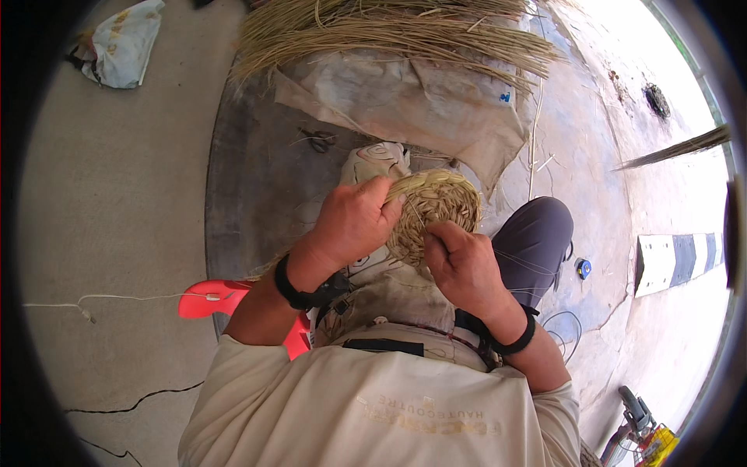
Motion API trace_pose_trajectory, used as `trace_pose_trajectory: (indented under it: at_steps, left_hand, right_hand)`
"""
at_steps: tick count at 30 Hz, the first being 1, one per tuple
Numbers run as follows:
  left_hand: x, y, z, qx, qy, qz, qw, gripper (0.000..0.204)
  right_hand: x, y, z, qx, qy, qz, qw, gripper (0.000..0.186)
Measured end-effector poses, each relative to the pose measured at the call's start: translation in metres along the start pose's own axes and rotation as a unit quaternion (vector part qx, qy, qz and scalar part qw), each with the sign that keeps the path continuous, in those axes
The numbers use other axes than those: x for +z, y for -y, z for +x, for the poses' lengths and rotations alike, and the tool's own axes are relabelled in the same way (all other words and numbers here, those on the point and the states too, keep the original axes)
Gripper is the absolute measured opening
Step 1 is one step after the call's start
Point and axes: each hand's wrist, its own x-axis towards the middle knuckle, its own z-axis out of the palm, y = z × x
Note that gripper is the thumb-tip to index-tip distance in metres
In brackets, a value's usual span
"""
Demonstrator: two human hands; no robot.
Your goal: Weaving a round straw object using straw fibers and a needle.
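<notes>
A round, shallow straw basket (pixel 445 204) with a braided rim is held over my lap, its woven inside turned up toward me. Its left edge is gripped by my left hand (pixel 356 222), with the fingers closed over the rim. My right hand (pixel 470 268) is closed in a pinch at the near right side of the weave. Fine pale strands trail from it past the wrist toward my right knee; the pinched fingertips hide where they begin.
Bundles of long dry straw (pixel 405 39) lie on a cloth (pixel 405 97) ahead. Dark scissors (pixel 317 140) rest on the mat (pixel 249 171). On the right are a blue tape measure (pixel 583 268) and a black-and-white striped block (pixel 678 261). A red plastic seat (pixel 210 300) and white cable (pixel 140 297) are at left.
</notes>
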Motion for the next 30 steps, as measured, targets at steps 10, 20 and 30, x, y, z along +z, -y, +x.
trace_pose_trajectory:
  at_steps: [10,20,30]
  left_hand:
    - [0.012,-0.009,-0.006,0.023,-0.016,0.065,0.998,0.020]
    - [0.013,-0.006,-0.003,0.141,0.008,0.084,0.986,0.017]
    - [0.018,-0.025,-0.008,0.280,0.047,0.115,0.952,0.012]
  right_hand:
    - [0.000,-0.010,0.022,0.096,0.062,0.139,0.984,0.015]
    - [-0.029,0.012,0.023,0.027,0.083,-0.094,0.992,0.018]
    - [-0.041,-0.012,0.060,-0.010,0.066,-0.084,0.994,0.020]
